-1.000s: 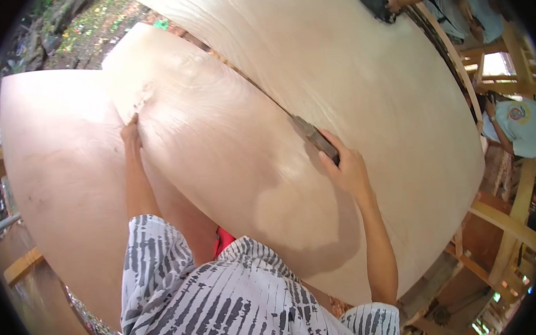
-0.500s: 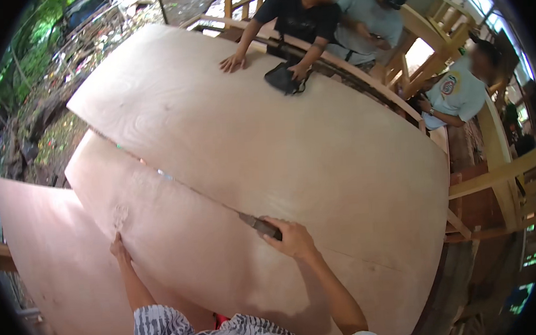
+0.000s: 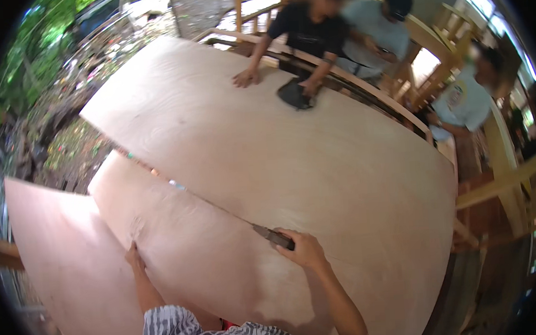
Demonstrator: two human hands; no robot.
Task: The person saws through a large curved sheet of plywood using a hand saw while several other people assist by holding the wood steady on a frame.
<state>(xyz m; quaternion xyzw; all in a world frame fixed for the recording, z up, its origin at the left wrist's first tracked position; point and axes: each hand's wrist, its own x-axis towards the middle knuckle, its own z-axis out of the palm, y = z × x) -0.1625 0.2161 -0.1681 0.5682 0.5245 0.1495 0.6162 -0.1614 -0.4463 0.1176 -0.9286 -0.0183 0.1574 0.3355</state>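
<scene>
A large plywood sheet (image 3: 317, 170) lies in front of me, with a long cut running in from its left edge. At the inner end of that cut is a handsaw (image 3: 275, 235), its short grey blade part showing above the wood and the rest hidden. My right hand (image 3: 307, 248) is closed around its dark handle. On the near side of the cut, my left hand (image 3: 135, 255) grips the edge of the partly cut plywood strip (image 3: 190, 252), thumb on top and fingers hidden below. The cut gapes wider toward the left.
Another plywood panel (image 3: 58, 248) lies at the left, beside the strip. Across the sheet, a person in black rests one hand (image 3: 247, 78) on it and holds a dark pouch (image 3: 294, 95). Two more people stand at the right, among wooden frames (image 3: 502, 181). Littered ground (image 3: 70, 143) lies far left.
My view has shifted, so the scene sits lower and farther right. The gap at the strip's left end looks wider. Both my hands keep their grips.
</scene>
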